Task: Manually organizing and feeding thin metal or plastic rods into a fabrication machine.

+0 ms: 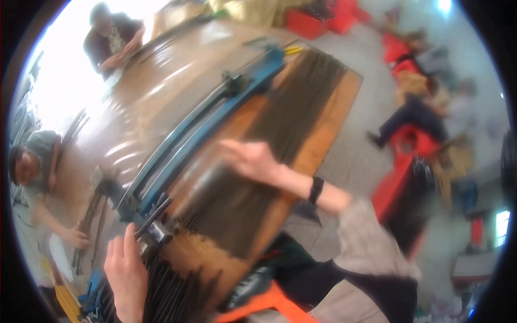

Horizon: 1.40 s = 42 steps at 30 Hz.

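A long wooden worktable (161, 70) filled most of the view, blurred by motion. A wide bed of thin dark sticks (258, 161) covered its near right part, reaching the right edge. A blue metal rail frame (199, 129) ran lengthwise beside the sticks. The right hand (250, 159), arm outstretched from the lower right, lay open and flat on the sticks. The left hand (126, 269) rose at the near end, fingers touching the frame's dark clamp (153, 218); its grip could not be told.

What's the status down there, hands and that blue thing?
Left hand at near end of blue rail tool. Right hand open, flat over dark rods. Nothing between them.
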Available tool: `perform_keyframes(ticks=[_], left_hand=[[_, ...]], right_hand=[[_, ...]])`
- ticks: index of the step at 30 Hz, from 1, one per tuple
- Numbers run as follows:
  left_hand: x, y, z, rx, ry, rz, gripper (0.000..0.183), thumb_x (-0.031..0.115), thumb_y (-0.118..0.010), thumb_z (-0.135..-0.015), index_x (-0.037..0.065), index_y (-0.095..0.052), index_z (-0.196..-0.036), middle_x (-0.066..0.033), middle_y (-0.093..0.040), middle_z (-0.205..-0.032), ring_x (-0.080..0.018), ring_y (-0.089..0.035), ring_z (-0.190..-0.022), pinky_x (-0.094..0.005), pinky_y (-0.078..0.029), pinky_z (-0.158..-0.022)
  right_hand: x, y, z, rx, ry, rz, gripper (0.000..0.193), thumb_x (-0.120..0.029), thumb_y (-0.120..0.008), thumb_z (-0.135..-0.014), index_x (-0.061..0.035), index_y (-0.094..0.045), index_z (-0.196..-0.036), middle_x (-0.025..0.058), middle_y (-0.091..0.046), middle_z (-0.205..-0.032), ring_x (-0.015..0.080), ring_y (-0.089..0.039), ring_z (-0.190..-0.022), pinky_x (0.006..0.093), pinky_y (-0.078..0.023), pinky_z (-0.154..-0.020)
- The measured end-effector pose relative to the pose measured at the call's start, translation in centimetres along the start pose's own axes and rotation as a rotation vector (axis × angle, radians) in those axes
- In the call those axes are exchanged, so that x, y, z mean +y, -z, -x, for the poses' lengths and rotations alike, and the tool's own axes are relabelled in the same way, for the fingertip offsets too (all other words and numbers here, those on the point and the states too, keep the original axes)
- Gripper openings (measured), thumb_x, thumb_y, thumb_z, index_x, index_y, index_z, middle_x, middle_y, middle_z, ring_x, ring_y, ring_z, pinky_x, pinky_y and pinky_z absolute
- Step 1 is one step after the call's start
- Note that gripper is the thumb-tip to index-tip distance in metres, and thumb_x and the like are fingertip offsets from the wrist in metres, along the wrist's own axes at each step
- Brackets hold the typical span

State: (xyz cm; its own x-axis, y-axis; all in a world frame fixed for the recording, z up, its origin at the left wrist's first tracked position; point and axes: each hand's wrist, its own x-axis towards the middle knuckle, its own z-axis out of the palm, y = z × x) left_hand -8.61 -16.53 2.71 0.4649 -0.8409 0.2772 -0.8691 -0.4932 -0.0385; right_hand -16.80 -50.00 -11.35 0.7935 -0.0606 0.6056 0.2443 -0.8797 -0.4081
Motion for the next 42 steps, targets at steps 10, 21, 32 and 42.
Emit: perform_keyframes(ticks=[10, 21, 32, 42], left_hand=[[1.5, -2.0, -8.1, -0.157, -0.133, 0.019, 0.043, 0.002, -0.063, -0.081, 0.006, -0.061, -0.124, -0.0127, -0.053, -0.081, -0.0304, -0.057, -0.076, -0.0423, -0.048, -0.067], [-1.9, 0.7, -4.7, 0.084, 0.085, 0.038, 0.045, -0.001, -0.064, -0.083, 0.011, -0.063, -0.126, -0.0121, -0.050, -0.074, -0.0295, -0.055, -0.070, -0.0409, -0.045, -0.060], [-3.7, 3.0, 3.0, -0.044, 0.143, -0.069, 0.042, 0.001, -0.068, -0.081, 0.011, -0.067, -0.122, -0.0119, -0.048, -0.072, -0.0279, -0.052, -0.066, -0.0397, -0.043, -0.059], [-1.6, 1.9, 3.8, -0.066, 0.100, 0.062, 0.045, 0.001, -0.068, -0.082, 0.011, -0.065, -0.126, -0.0106, -0.050, -0.073, -0.0275, -0.052, -0.067, -0.0395, -0.044, -0.060]], right_hand=[[3.7, 0.6, -3.7, 0.333, 0.322, -0.080, 0.040, -0.026, -0.067, -0.093, -0.0107, -0.058, -0.128, 0.0051, -0.060, -0.068, 0.0172, -0.062, -0.060, 0.0311, -0.053, -0.054], [-1.2, 1.0, -4.0, 0.055, -0.032, -0.437, 0.043, -0.024, -0.067, -0.093, -0.0078, -0.056, -0.132, 0.0071, -0.064, -0.073, 0.0189, -0.065, -0.074, 0.0326, -0.055, -0.071], [-6.9, -1.3, -4.1, -0.240, -0.340, -0.903, 0.027, -0.027, -0.066, -0.095, -0.0044, -0.072, -0.109, 0.0052, -0.070, -0.081, 0.0157, -0.065, -0.084, 0.0328, -0.053, -0.074], [-11.2, -5.4, -6.0, 0.469, 0.428, -0.431, 0.037, -0.041, -0.058, -0.098, -0.0093, -0.068, -0.115, -0.0020, -0.058, -0.064, 0.0100, -0.052, -0.058, 0.0273, -0.045, -0.054]])
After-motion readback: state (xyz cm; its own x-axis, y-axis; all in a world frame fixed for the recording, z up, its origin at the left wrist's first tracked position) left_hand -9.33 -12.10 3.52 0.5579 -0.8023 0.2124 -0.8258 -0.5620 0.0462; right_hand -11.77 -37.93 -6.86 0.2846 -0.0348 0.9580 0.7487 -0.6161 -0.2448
